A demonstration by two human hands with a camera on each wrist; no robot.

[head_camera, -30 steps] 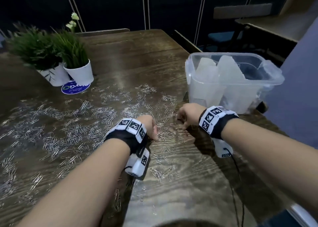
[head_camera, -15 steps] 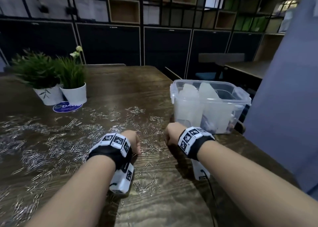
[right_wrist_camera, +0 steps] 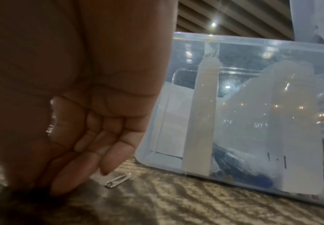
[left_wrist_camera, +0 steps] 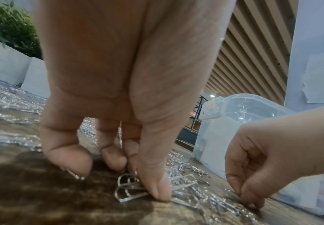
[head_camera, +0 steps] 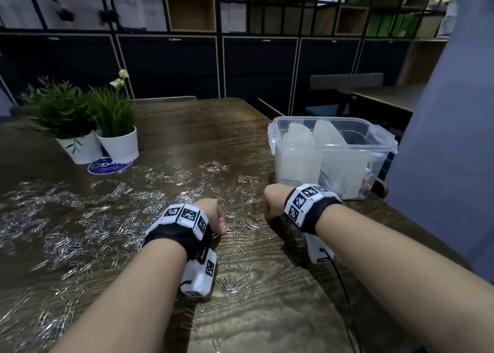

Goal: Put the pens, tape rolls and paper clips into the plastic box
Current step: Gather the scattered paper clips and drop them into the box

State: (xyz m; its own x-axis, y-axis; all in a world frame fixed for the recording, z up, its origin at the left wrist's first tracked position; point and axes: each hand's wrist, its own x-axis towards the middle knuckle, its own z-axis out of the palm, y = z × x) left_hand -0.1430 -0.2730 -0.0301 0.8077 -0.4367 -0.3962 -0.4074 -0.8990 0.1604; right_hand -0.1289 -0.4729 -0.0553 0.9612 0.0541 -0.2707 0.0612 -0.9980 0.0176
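Silver paper clips (head_camera: 112, 219) lie scattered over most of the dark wooden table (head_camera: 267, 312). My left hand (head_camera: 217, 225) is down among them, fingers curled, thumb and forefinger pinching a small bunch of paper clips (left_wrist_camera: 130, 188) against the wood. My right hand (head_camera: 268, 211) is a short way to the right, fingers curled, with its tips pinched together on the clips (left_wrist_camera: 224, 201) just in front of the plastic box (head_camera: 331, 152). A single clip (right_wrist_camera: 118, 180) lies beside its little finger. The clear, lidless box holds translucent white items and dark things at the bottom.
Two white pots with green plants (head_camera: 88, 117) stand at the back left, next to a round blue sticker (head_camera: 109, 165). The table's right edge runs just past the box. A grey-blue panel (head_camera: 441, 152) rises at the right, and dark cabinets stand behind.
The head view has tilted up, so the shelves now show. Both hands stay at the same spot among the clips, fingers still curled on the table.
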